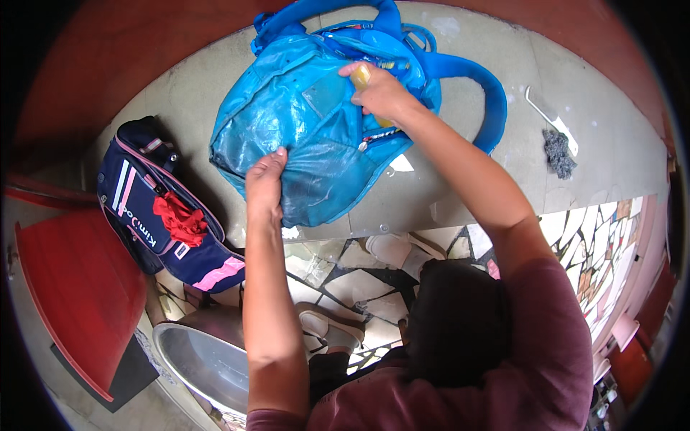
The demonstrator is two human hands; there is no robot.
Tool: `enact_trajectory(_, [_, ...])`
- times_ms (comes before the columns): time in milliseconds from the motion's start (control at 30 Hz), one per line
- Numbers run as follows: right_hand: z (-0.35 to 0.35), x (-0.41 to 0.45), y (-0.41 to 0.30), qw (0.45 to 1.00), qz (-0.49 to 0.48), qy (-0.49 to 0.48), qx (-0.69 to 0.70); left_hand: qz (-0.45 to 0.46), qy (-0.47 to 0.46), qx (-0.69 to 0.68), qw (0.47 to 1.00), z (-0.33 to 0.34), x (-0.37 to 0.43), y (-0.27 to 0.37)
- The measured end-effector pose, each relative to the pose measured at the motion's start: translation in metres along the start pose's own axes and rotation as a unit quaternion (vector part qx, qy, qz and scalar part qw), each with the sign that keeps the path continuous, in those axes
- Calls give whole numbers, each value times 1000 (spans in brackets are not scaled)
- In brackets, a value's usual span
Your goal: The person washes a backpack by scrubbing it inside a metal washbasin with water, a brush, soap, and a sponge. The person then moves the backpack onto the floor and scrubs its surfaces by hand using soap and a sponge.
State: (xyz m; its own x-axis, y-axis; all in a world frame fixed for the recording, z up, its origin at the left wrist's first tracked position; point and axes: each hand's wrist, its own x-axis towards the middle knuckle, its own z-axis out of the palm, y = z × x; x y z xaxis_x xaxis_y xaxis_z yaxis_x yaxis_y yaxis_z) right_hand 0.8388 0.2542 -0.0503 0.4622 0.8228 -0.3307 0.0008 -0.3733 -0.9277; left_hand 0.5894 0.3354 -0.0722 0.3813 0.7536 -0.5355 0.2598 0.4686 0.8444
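A wet blue backpack [323, 178] lies on the grey tiled ledge, its shoulder straps at the top and right. My left hand [267, 175] grips the backpack's fabric at its lower left part, the thumb on top. In my right hand [374, 91] is a yellowish block, perhaps a bar of soap [360, 77], held over the backpack's open zipped side. More yellow shows just below that hand, partly hidden. Patterned lining or contents show in the opening.
Left of the backpack lies a dark navy and pink bag [135, 199] with a red mesh cloth [180, 220] on it. A white-handled brush or knife-like tool [558, 126] and a grey scouring pad [559, 153] lie right. A metal basin [199, 358] and a red plastic tub [81, 285] stand lower left.
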Motion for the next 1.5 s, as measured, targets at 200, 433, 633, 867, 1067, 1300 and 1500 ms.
enact_trajectory(200, [0, -34, -2, 973, -88, 76, -200, -103, -40, -26, 994, 15, 20, -13])
enact_trajectory(433, [69, -91, 61, 837, -385, 53, -385, -132, -42, -11, 990, 14, 26, -11])
enact_trajectory(633, [28, -53, 78, 826, -336, 150, -427, -150, -45, -18, 988, 22, 21, -6])
enact_trajectory(867, [76, -91, 81, 832, -408, 57, -372, -119, -55, -24, 991, 18, 23, -12])
enact_trajectory(1067, [16, -68, 97, 808, -336, 168, -453, -109, -29, -13, 994, 17, 23, -12])
enact_trajectory(1300, [-2, -26, 93, 858, -163, 424, -240, -117, -68, -36, 990, 23, 27, -18])
enact_trajectory(1500, [33, -47, 96, 861, -264, 242, -361, -87, -36, -17, 995, 14, 23, -16])
